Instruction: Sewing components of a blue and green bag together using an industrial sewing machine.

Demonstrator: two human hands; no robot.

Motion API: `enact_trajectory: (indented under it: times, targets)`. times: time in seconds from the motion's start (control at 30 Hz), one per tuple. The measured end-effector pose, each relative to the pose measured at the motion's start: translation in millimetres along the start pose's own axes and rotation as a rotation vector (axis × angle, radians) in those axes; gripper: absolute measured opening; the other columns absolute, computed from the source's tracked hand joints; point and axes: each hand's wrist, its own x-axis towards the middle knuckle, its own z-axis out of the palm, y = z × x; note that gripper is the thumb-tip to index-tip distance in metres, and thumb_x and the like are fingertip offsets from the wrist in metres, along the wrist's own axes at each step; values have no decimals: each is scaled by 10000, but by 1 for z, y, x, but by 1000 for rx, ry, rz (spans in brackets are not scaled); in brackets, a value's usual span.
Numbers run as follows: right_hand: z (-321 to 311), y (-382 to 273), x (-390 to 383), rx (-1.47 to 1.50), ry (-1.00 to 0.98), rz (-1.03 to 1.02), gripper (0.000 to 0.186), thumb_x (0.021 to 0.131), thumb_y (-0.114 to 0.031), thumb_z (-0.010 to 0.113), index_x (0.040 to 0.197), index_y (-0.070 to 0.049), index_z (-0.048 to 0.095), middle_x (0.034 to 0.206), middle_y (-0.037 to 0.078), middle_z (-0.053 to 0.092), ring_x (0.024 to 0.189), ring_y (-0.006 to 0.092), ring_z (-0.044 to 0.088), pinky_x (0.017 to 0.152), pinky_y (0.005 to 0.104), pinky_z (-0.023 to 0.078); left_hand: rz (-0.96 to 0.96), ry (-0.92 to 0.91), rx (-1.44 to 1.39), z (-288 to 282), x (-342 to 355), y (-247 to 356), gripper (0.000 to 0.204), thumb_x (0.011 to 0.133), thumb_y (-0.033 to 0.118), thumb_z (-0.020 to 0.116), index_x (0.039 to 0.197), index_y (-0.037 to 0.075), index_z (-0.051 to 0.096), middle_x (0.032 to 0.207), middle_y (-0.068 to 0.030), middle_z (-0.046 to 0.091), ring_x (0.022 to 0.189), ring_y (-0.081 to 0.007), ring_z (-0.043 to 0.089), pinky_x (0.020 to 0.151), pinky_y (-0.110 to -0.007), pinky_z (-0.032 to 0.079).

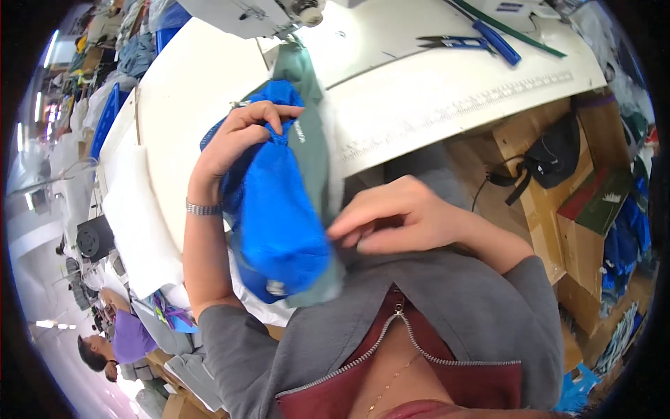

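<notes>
A bright blue fabric piece (283, 209), gathered near its top, hangs over the near edge of the white sewing table (171, 91). Grey-green fabric (317, 146) lies beneath and beside it, running up under the sewing machine head (244, 15). My left hand (244, 133) grips the gathered blue cloth, thumb and fingers closed over it. On the right, my right hand (405, 216) has curled fingers, their tips at the right edge of the blue cloth. Whether cloth is pinched between those tips is hidden.
Thread snips (457, 43) and a blue-handled tool (497, 42) lie at the far right on the table, beyond a printed ruler scale (474, 105). Cardboard boxes (544, 216) with a black cap (555, 153) stand below right. A person in purple (132, 335) sits far left.
</notes>
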Motion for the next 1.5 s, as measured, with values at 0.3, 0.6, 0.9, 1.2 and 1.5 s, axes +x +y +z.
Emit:
enact_trajectory:
  times: [0.3, 0.6, 0.9, 1.2, 1.5]
  targets:
    - [-36, 32, 28, -1413, 421, -276, 344, 716, -57, 624, 1045, -131, 687, 820, 28, 568, 739, 185, 571, 699, 309, 470, -15, -32, -167, -13, -1, -13, 141, 730, 101, 514, 789, 23, 615, 1179, -173, 655, 949, -133, 549, 870, -268, 408]
    - [-34, 27, 26, -1339, 256, -156, 500, 640, -338, 753, 1095, -154, 658, 882, 26, 565, 818, 205, 561, 864, 408, 436, 55, -82, 63, -4, -4, -6, 161, 742, 120, 516, 812, 5, 605, 1251, -135, 624, 828, -109, 510, 748, -241, 420]
    - [-12, 6, 13, -736, 216, 142, 590, 801, -343, 757, 1299, -94, 562, 834, 101, 637, 665, 218, 631, 593, 313, 502, -49, -73, -5, -3, -1, 0, 110, 718, 98, 499, 769, 26, 565, 1243, -185, 624, 1088, -214, 563, 973, -317, 398]
    - [-16, 31, -30, -554, 260, 659, 511, 761, -308, 788, 1171, -53, 622, 1014, 142, 675, 835, 234, 678, 736, 319, 538, 6, -77, -26, -10, -2, -10, 151, 753, 104, 482, 820, 24, 590, 1225, -146, 631, 967, -148, 532, 882, -271, 394]
    - [-4, 76, -38, -366, 64, 213, 292, 750, -270, 790, 876, -30, 681, 926, 134, 657, 875, 260, 650, 739, 350, 499, -11, -16, 181, 15, -7, 9, 143, 757, 18, 491, 850, 16, 599, 1257, -145, 619, 1148, -214, 545, 1028, -328, 375]
